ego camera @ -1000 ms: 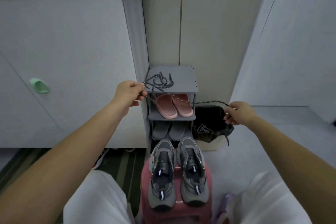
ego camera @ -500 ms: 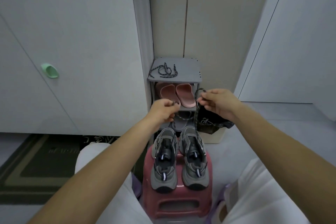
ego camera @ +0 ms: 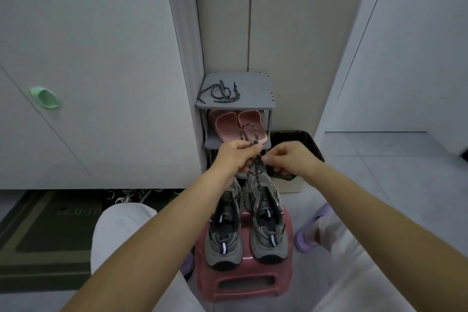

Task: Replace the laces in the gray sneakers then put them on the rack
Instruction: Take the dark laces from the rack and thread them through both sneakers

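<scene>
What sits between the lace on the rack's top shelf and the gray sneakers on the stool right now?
In the head view: the pink slippers, then the left hand and right hand, both holding a second lace.

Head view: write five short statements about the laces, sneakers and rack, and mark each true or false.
1. The pair of gray mesh sneakers stands on the red plastic stool. True.
2. The left hand and right hand both hold one dark speckled rope lace. True.
3. The top of the gray plastic shoe rack holds a sneaker. False: a second speckled lace lies there.
4. The pink rubber slippers lie on the floor. False: they sit on the rack's second shelf.
5. A black-lined bin stands right of the rack. True.
</scene>
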A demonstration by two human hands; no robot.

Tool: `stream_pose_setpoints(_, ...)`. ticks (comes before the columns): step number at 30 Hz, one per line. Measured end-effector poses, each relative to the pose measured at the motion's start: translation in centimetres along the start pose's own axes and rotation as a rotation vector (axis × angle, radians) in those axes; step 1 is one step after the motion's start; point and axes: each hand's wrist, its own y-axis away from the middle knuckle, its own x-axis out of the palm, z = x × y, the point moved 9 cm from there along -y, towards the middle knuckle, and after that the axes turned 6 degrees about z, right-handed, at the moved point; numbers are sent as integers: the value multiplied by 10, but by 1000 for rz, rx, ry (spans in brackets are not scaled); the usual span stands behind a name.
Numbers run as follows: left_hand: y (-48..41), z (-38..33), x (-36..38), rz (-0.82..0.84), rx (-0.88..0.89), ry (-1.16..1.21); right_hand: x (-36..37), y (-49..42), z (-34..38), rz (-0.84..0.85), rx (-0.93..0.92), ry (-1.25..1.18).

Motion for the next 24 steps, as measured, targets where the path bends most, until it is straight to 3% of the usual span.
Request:
stream_pose_setpoints(5, -10, 8, 3, 14, -62, 19, 28, -17, -20, 45, -47, 105)
stream_pose_setpoints(14, -20, -7, -43, -153, -19, 13, 16, -28, -74, 21, 58, 304)
stream_pose_setpoints(21, -27, 16, -51, -156, -95, -191, -4, -29, -105, -87, 162, -246)
stream_pose_setpoints(24, -30, 41, -56, -214, -131, -230, -5, -35, -125, -107, 208, -353)
